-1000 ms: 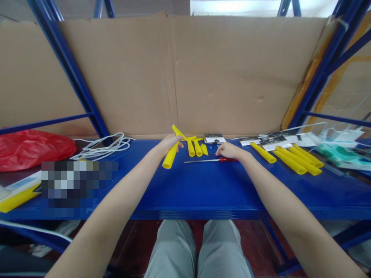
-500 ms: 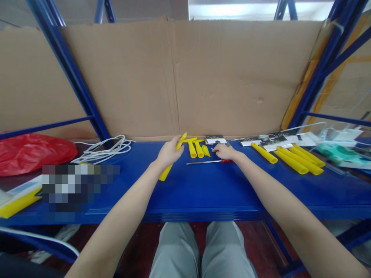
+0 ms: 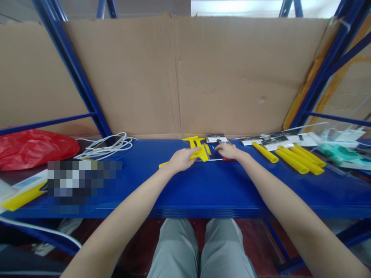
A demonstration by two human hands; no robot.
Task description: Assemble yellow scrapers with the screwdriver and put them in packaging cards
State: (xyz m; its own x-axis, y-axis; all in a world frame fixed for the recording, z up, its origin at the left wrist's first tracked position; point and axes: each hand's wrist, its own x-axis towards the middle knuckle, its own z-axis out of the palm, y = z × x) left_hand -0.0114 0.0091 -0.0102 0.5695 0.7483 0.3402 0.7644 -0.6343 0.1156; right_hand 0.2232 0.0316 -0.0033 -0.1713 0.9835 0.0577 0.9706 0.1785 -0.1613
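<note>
My left hand [image 3: 182, 160] is closed around a yellow scraper [image 3: 202, 155], its wide head pointing right and the end of its handle showing left of the wrist. My right hand [image 3: 228, 150] is to the right of that head, fingers drawn together at the blue tabletop; what they hold, if anything, is too small to make out. Below the right fingers lies a screwdriver [image 3: 216, 160] with a red handle, partly covered by that hand. Behind the held scraper are more yellow scraper parts [image 3: 190, 139], partly hidden. A black-and-white card packet [image 3: 216, 138] lies behind my right hand.
Several yellow tubular handles [image 3: 292, 160] and carded packets [image 3: 278, 143] lie at the right. White cable [image 3: 107, 146] is coiled at the left beside a red plastic bag [image 3: 37, 148]. A cardboard sheet [image 3: 179, 77] stands along the back between blue posts.
My left hand has moved right and turned the yellow scraper from upright to lying sideways, so its head now faces my right hand. The right hand stays nearly in place.
</note>
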